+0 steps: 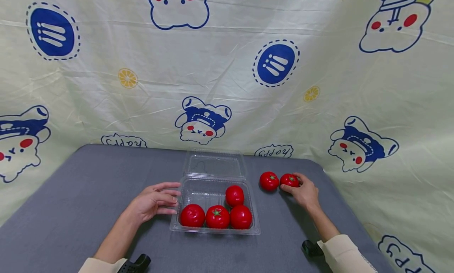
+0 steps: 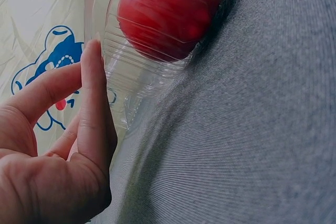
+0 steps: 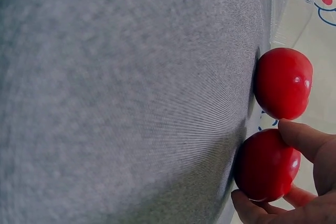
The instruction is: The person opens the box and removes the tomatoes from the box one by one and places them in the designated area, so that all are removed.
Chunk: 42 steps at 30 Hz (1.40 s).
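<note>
A clear plastic box (image 1: 202, 186) with its lid (image 1: 214, 164) folded back stands mid-table, holding several red tomatoes (image 1: 217, 217) along its near side and at the right. My left hand (image 1: 157, 202) is at the box's left wall, its fingers fairly straight and the fingertips at the rim; in the left wrist view, fingertips (image 2: 92, 51) meet the ribbed plastic. To the right of the box, two tomatoes sit on the cloth. My right hand (image 1: 304, 190) grips the right-hand tomato (image 3: 266, 165) between thumb and fingers. Just left of it lies the other tomato (image 1: 269, 181).
A grey cloth (image 1: 88, 186) covers the table. Behind and at the sides hangs a pale printed curtain (image 1: 227, 76) with blue bears and orange slices. Black wrist straps with devices (image 1: 312, 249) are on both forearms.
</note>
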Each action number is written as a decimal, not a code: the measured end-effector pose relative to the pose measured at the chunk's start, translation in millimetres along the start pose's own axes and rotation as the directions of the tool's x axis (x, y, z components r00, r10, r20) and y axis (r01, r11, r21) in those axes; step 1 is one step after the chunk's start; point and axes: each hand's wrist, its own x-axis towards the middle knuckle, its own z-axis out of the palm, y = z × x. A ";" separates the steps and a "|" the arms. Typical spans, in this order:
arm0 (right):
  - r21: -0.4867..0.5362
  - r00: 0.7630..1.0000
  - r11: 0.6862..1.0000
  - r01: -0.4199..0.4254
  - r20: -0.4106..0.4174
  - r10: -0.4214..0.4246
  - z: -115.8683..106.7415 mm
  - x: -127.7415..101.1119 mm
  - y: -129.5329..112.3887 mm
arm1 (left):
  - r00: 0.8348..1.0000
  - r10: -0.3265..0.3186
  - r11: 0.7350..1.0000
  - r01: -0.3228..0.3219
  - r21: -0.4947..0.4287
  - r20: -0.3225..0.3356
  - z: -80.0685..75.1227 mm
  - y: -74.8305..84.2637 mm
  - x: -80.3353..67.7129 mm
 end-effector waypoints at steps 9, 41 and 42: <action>-0.015 1.000 1.000 -0.011 0.009 0.011 -2.1 0.9 -1.9 | 1.000 0.000 1.000 0.000 -0.003 -0.004 0.4 0.0 0.1; -0.032 0.981 0.982 0.188 0.051 -0.187 -16.9 -33.5 -73.2 | 1.000 -0.001 1.000 0.001 -0.002 0.003 0.6 0.2 -0.3; -0.027 0.978 0.979 0.200 0.059 -0.198 -15.0 -35.6 -76.2 | 1.000 -0.002 1.000 0.002 -0.002 0.001 0.6 0.3 -0.3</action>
